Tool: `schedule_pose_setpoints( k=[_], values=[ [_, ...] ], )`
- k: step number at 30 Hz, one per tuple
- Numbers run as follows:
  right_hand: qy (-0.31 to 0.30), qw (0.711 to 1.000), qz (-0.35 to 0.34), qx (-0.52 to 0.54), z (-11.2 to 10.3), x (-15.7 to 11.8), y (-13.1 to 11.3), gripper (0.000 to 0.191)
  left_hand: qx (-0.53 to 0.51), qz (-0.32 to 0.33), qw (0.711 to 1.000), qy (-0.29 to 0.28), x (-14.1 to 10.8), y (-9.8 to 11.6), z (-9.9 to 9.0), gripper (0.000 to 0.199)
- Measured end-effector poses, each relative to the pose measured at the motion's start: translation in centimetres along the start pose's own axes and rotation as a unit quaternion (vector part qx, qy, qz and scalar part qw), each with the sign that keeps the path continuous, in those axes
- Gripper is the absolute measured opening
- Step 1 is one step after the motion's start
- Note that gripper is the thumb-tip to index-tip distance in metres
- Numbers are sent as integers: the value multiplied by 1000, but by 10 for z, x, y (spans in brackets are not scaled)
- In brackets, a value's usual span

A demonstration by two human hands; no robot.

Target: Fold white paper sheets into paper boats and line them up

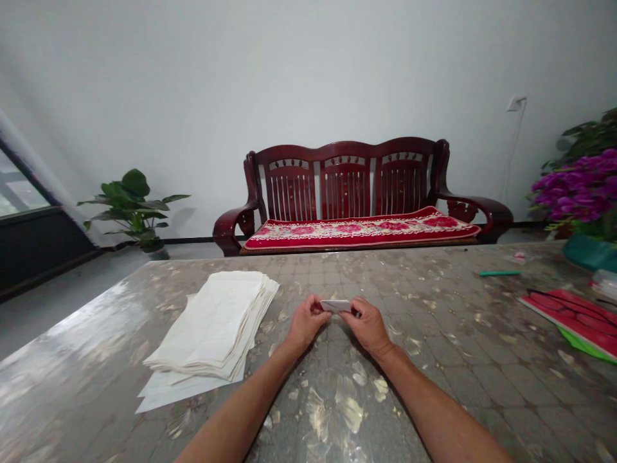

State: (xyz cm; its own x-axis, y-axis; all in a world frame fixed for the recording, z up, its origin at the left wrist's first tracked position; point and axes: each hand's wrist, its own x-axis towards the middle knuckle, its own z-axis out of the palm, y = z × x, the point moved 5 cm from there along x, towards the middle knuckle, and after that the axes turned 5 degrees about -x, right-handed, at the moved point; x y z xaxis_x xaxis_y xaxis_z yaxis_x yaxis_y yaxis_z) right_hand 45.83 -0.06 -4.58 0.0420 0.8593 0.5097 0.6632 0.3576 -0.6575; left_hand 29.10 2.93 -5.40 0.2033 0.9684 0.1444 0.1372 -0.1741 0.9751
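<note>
A small, flat white piece that looks like folded paper (336, 305) is held up over the middle of the table. My left hand (309, 321) pinches its left end between thumb and fingers. At its right end my right hand (367, 323) grips it the same way. The two thumbs point toward each other along its lower edge. A thick stack of off-white paper sheets (212, 321) lies to the left of my left hand, its edges uneven, with a few whiter sheets sticking out underneath.
The patterned table (434, 386) fills the foreground. On its right lie a green pen (500, 273), a red book (569, 312) with eyeglasses on it, and purple flowers (578, 186). Beyond stand a wooden bench (347, 186) and a potted plant (137, 206).
</note>
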Motion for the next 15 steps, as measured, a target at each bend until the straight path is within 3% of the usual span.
schedule_pose_setpoints(
  k=[4, 7, 10, 15],
  values=[
    [-8, 985, -96, -145, -8, 0, -8, 17, 198, 185, 961, 55, -9, 25, -12, 29],
    [-28, 960, -141, -239, -6, 2, -13, 15, 283, 267, 921, 5, -18, 30, -10, 11],
    [-62, 943, -155, -290, 1, 3, -15, 15, 355, 269, 893, -62, -21, 23, -4, 13],
    [-115, 931, -160, -306, 5, -2, -17, 10, 427, 235, 869, -89, -21, 17, 0, 19]
  ],
)
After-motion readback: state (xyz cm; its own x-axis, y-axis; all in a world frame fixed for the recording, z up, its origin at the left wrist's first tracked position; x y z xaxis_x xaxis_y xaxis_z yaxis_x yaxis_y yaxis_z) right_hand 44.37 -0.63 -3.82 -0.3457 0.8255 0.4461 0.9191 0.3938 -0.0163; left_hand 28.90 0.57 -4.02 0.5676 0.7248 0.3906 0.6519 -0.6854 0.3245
